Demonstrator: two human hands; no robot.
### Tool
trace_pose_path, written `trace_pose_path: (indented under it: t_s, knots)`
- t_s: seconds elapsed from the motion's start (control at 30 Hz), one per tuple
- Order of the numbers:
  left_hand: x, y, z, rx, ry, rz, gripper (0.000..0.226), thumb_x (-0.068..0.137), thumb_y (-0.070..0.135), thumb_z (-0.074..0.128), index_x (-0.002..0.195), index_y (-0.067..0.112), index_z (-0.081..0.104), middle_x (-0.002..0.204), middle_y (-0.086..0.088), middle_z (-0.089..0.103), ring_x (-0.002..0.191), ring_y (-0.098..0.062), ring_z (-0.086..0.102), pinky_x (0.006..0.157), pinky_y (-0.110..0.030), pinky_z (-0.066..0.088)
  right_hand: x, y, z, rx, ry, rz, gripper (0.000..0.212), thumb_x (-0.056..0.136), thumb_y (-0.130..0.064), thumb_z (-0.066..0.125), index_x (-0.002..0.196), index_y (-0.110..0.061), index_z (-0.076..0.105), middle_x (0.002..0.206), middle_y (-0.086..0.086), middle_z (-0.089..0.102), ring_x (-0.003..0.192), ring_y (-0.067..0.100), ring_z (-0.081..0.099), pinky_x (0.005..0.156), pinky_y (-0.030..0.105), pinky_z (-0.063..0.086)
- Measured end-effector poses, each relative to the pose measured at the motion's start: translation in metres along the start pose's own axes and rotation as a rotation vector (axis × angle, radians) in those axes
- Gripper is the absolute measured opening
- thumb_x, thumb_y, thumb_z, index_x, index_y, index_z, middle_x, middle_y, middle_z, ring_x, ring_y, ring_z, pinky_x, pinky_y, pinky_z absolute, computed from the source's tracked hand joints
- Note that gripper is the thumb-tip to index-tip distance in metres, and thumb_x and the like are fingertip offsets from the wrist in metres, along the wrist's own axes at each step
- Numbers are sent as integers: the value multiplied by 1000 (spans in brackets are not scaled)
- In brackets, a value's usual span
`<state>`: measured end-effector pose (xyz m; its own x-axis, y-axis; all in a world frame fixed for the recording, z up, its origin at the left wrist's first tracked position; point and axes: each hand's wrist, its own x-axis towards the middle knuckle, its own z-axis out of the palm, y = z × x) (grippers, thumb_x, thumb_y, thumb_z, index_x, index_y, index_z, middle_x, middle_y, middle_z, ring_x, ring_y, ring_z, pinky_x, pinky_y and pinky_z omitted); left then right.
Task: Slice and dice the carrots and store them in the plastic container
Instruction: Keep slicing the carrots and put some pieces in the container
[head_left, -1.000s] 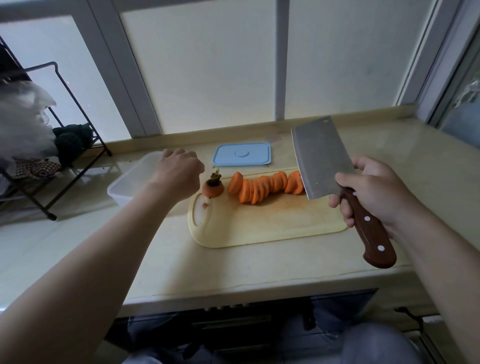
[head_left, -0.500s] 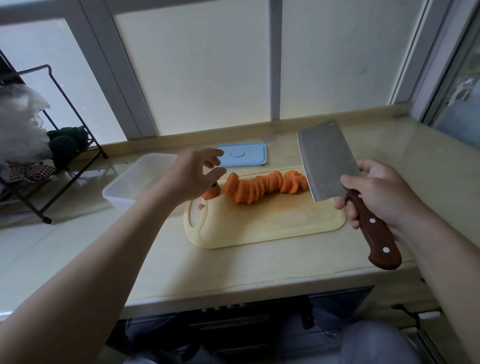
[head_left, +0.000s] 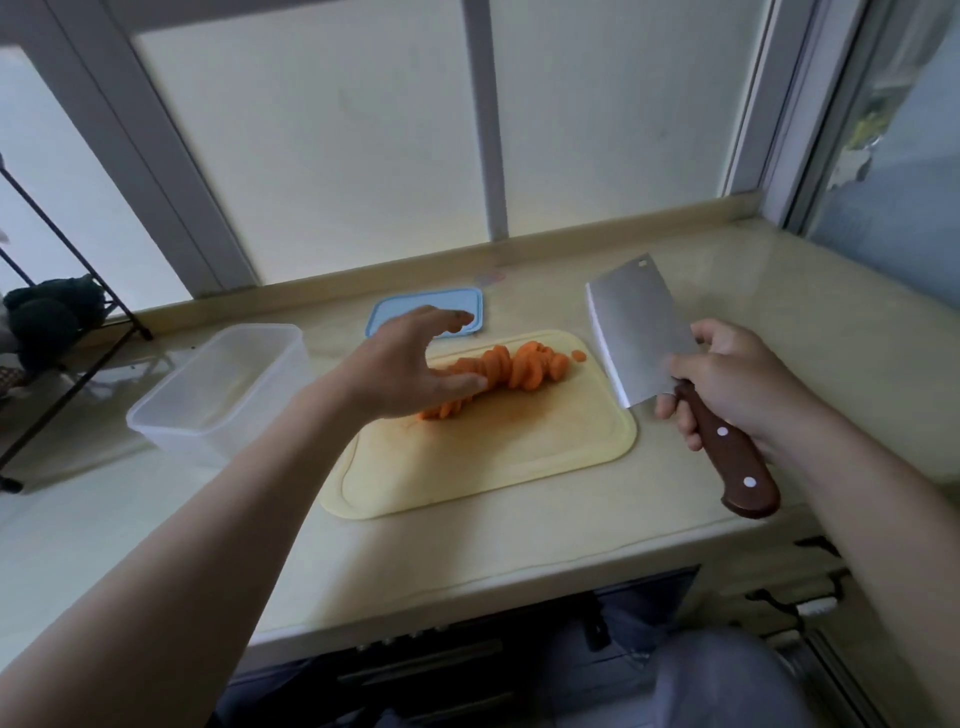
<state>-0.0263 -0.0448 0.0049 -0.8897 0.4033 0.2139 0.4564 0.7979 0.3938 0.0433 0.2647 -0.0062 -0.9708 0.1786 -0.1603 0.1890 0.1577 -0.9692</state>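
Right now my left hand (head_left: 410, 364) hovers wide open, fingers and thumb spread, over the left end of the carrot slices (head_left: 519, 366) on the yellow cutting board (head_left: 493, 457). I cannot tell if it touches them. My right hand (head_left: 737, 384) wraps the cleaver (head_left: 636, 338) by its wooden handle, blade raised beside the board. The clear plastic container (head_left: 218, 395) sits to the left, with its blue lid (head_left: 395, 312) behind the board.

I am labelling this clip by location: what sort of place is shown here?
Most likely a home kitchen: a countertop under a window, a cutting board with carrot slices, and a cleaver in the right hand.
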Motion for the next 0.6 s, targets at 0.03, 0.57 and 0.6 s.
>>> trace_pose_path:
  t_s: [0.03, 0.57, 0.6]
  knots:
    - [1, -2, 3, 84, -32, 9, 81, 76, 59, 75, 145, 25, 47, 143, 5, 51, 133, -13, 46, 108, -38, 43, 2, 0, -1, -27, -10, 7, 18, 98, 0, 45, 109, -11, 54, 62, 19, 61, 40, 23, 46, 41, 30, 44]
    - [-1, -16, 31, 224, -35, -30, 77, 77, 64, 70, 142, 27, 49, 135, 6, 52, 124, -18, 49, 99, -33, 44, 9, -2, -5, -184, -91, -1, 20, 100, -4, 46, 110, -17, 57, 68, 22, 67, 43, 24, 51, 43, 32, 47]
    - [-2, -15, 32, 223, -15, -23, 76, 78, 63, 71, 141, 26, 50, 134, 5, 54, 123, -19, 50, 98, -33, 44, 9, -3, -3, -187, -92, -8, 20, 100, -4, 45, 110, -18, 57, 69, 22, 67, 44, 25, 51, 43, 32, 47]
